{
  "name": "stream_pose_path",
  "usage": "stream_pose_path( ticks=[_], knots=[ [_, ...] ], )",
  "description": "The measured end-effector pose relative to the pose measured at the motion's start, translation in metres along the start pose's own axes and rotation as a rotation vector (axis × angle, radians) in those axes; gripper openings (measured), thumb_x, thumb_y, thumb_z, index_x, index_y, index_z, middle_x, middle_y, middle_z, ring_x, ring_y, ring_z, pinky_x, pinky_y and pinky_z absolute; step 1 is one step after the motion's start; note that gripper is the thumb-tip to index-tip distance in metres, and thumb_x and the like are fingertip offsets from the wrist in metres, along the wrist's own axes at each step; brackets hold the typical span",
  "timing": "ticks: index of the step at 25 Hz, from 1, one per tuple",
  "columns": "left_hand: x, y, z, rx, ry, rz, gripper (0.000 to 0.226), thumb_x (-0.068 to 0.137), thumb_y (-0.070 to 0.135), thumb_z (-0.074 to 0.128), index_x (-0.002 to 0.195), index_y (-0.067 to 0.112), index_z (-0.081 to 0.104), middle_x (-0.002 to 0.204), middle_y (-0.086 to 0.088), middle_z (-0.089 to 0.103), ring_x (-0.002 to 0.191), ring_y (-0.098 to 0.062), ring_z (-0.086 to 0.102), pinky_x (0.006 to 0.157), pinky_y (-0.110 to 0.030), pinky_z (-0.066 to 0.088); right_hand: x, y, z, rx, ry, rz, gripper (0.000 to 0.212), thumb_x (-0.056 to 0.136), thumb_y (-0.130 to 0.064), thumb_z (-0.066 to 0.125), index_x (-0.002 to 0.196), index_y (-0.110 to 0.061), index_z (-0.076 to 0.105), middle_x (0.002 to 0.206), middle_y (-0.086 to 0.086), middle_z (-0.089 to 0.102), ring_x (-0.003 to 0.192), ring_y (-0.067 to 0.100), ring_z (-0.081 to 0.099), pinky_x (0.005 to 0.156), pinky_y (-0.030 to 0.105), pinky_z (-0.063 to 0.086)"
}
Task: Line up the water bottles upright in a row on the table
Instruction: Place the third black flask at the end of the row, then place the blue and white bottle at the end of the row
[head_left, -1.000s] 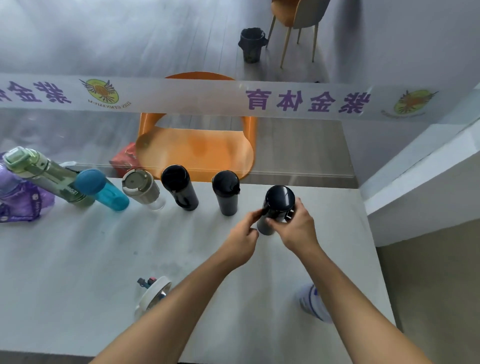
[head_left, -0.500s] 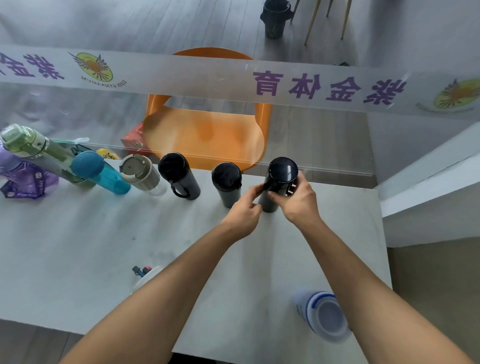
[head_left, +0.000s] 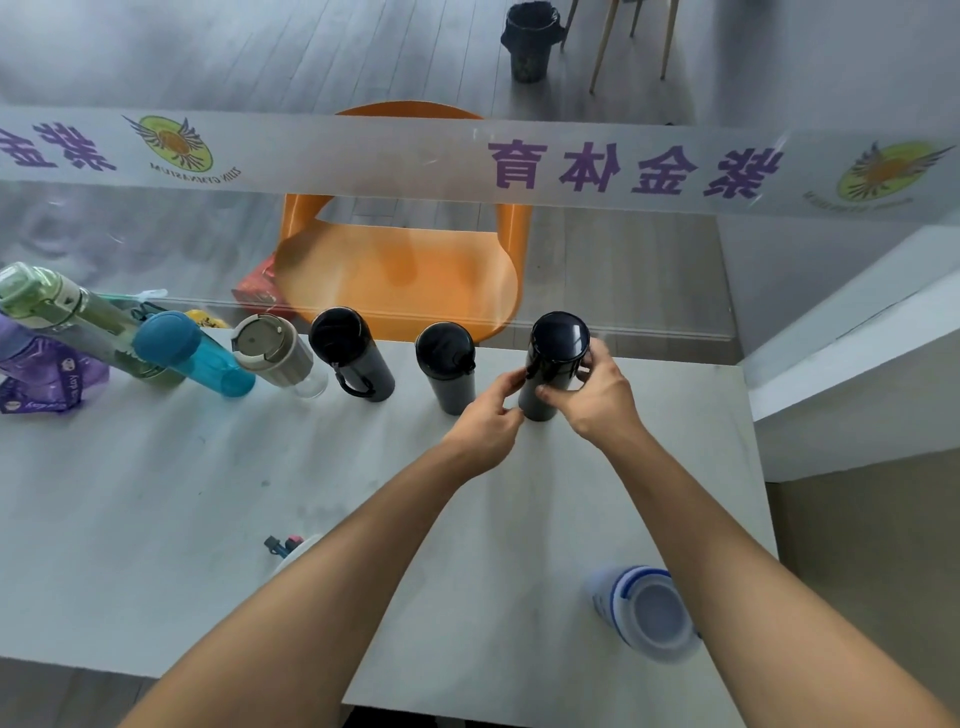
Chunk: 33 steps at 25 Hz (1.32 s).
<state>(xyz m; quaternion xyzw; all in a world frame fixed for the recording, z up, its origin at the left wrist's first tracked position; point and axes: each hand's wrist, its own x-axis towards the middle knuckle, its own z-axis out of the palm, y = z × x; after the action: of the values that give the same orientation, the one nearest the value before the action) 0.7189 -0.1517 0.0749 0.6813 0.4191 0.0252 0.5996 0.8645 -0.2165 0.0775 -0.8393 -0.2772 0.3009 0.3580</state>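
Several bottles stand upright in a row along the far edge of the white table (head_left: 156, 493): a green one (head_left: 62, 312), a teal one (head_left: 192, 353), a beige-lidded clear one (head_left: 275, 353), a black one with a loop (head_left: 353, 353) and a black flask (head_left: 449, 364). At the row's right end stands a glossy black bottle (head_left: 553, 364). My right hand (head_left: 597, 395) grips its side. My left hand (head_left: 488, 421) touches its lower body with the fingertips. A white and blue bottle (head_left: 644, 613) stands near the front edge. Another bottle (head_left: 291, 545) is mostly hidden under my left forearm.
A purple bag (head_left: 41, 374) lies at the table's far left. A glass partition with a frosted printed band (head_left: 467, 161) runs just behind the row. Beyond it are an orange chair (head_left: 405, 270) and a dark bin (head_left: 530, 41). A white ledge (head_left: 857, 353) borders the table's right side.
Both hands carried the glossy black bottle away from me to the right end of the row, beside the black flask. It now stands on the table.
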Motion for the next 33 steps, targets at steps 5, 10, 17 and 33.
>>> stream_pose_path(
  ticks=[5,10,17,33],
  knots=[
    [-0.033,-0.005,0.009,0.098,-0.050,0.049,0.051,0.097,0.009,0.039,0.144,0.030,0.042,0.141,0.012,0.051,0.106,-0.006,0.060,0.091,-0.028,0.051,-0.041,0.003,-0.030,-0.033,0.024,0.009,0.055,0.086,-0.027,0.073,0.136,-0.019,0.051,0.128,0.003,0.061,0.117,0.021,0.059,0.088,0.027,0.047],
    [-0.086,-0.020,0.033,0.185,-0.205,0.093,0.043,0.100,0.013,0.038,0.136,0.032,0.051,0.132,0.016,0.058,0.113,-0.009,0.057,0.093,-0.026,0.049,-0.117,0.029,-0.062,0.012,0.185,0.004,0.026,0.095,-0.021,0.058,0.120,-0.016,0.064,0.115,0.003,0.068,0.106,0.018,0.062,0.089,0.027,0.049],
    [-0.134,-0.043,0.069,0.215,-0.315,0.103,0.044,0.097,0.011,0.038,0.135,0.029,0.051,0.130,0.013,0.059,0.098,-0.011,0.062,0.082,-0.027,0.053,-0.227,0.110,-0.063,0.011,0.281,0.179,0.045,0.089,-0.003,0.050,0.128,-0.026,0.053,0.130,0.000,0.056,0.120,0.020,0.054,0.096,0.034,0.046],
    [-0.091,-0.020,0.130,0.162,-0.195,0.045,0.060,0.090,0.008,0.038,0.136,0.047,0.042,0.132,0.025,0.054,0.085,-0.002,0.060,0.073,-0.015,0.049,-0.148,0.151,-0.069,0.105,0.135,-0.006,0.076,0.055,-0.063,0.087,0.113,-0.054,0.038,0.109,-0.034,0.057,0.102,-0.011,0.055,0.071,0.003,0.042]
  ],
)
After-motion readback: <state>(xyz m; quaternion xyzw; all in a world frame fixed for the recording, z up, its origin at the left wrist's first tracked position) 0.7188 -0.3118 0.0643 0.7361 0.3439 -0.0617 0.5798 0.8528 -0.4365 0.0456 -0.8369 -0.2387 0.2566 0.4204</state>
